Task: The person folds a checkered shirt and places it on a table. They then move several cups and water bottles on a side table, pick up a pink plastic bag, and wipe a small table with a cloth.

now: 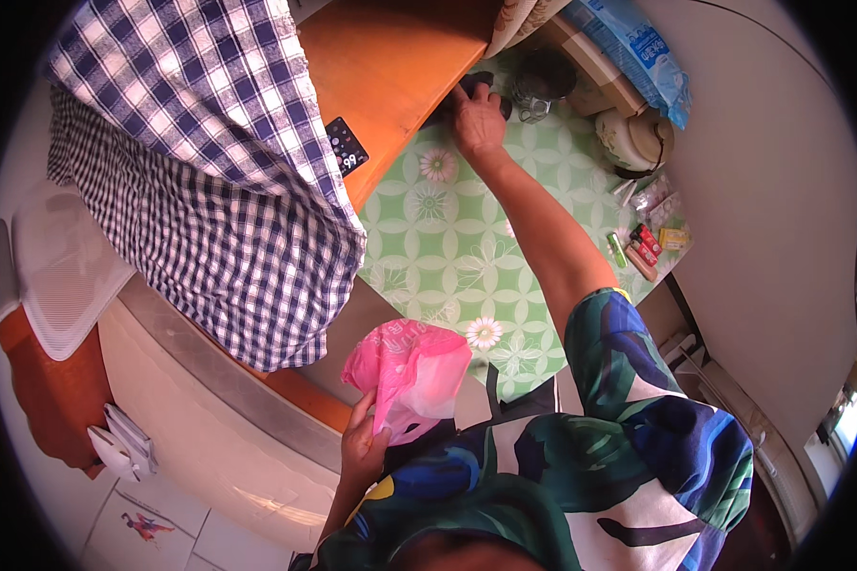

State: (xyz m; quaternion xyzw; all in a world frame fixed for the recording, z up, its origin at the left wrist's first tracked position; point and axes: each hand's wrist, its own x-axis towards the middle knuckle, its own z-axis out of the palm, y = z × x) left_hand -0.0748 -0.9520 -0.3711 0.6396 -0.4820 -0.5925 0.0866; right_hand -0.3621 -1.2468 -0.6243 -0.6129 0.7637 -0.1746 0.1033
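My left hand (363, 435) pinches the edge of a pink plastic bag (418, 357), which bears white writing and hangs in front of my torso. Its lower part looks paler and see-through. Stretched far forward, my right hand (480, 118) rests over a dark object (480, 78) beside the edge of the orange wooden furniture. The fingers partly cover that object, so its kind and whether it is gripped do not show. Under my right arm lies a green floral tablecloth (435, 235). Just right of the hand stands a clear glass vessel (533, 107) with a dark round top.
A lidded ceramic pot (635, 143), cardboard box (585, 57) and blue wipes pack (635, 50) line the wall. Lighters (645, 246) and small packets lie at the table's right. Checked cloth (214, 214) drapes over orange wood (393, 64), near a dark card-like item (346, 146).
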